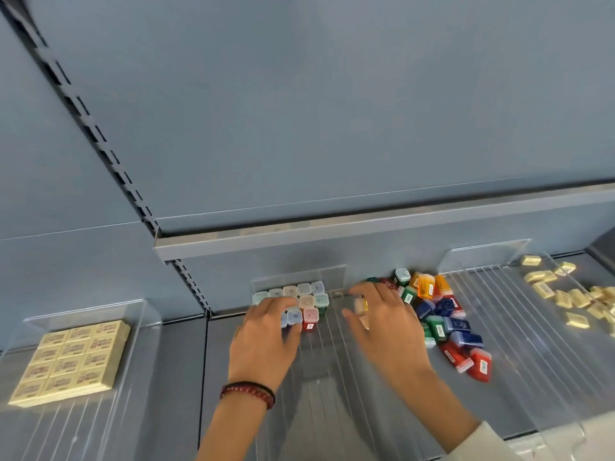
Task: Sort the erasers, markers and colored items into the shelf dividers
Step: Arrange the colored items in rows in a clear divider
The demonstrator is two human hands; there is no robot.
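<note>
Touching the upright boxes (pixel 307 294), left fingers (pixel 283 306) lie spread; right fingers (pixel 372 291) clutch a pale box (pixel 359 307).

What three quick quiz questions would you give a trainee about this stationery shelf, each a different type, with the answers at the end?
1. True or false: the cream rectangular erasers by the leftmost clear plastic divider lie in a neat block.
2. Which wrist wears the red braided bracelet? A left, B right.
3. Fill in: the loose pile of coloured plastic cases lies to the ___ of the right hand.
Key: 1 true; 2 A; 3 right.
</note>
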